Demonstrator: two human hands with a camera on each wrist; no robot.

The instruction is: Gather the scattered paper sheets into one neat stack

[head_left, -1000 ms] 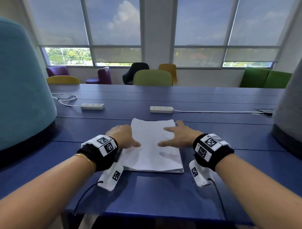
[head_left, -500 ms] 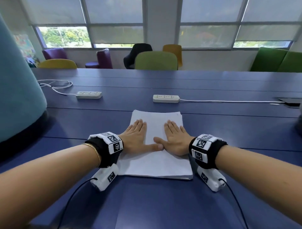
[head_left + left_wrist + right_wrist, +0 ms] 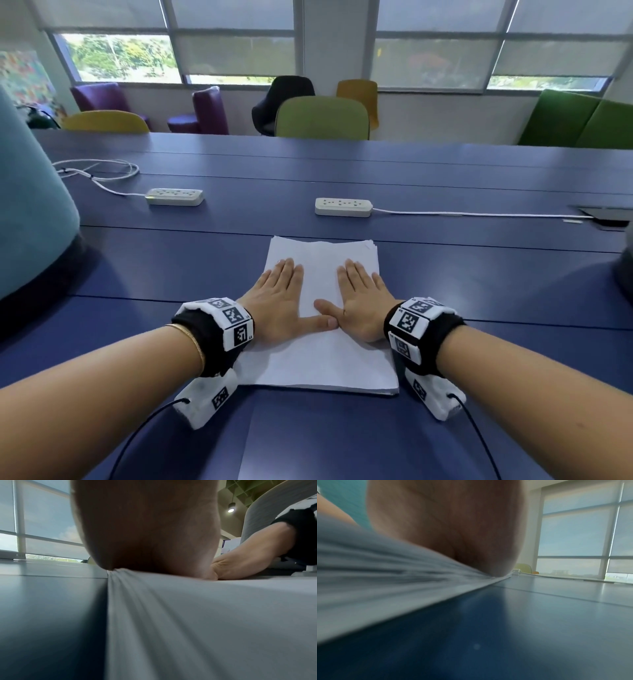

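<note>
One stack of white paper sheets lies on the blue table straight in front of me. My left hand rests flat on the stack's left half, fingers straight and together, thumb stretched to the right. My right hand lies flat on the right half, its thumb meeting the left thumb. In the left wrist view the palm presses on the stack at its left edge. In the right wrist view the palm presses on the sheets' right edge, whose layers look slightly fanned.
Two white power strips with cords lie farther back on the table. A teal chair back stands at the left, a grey one at the right edge. Coloured chairs line the far side under the windows.
A second ago both hands hovered with fingers raised over the stack; they came down flat on it, thumbs touching. The head camera has tilted lower. The stack has stayed put.
</note>
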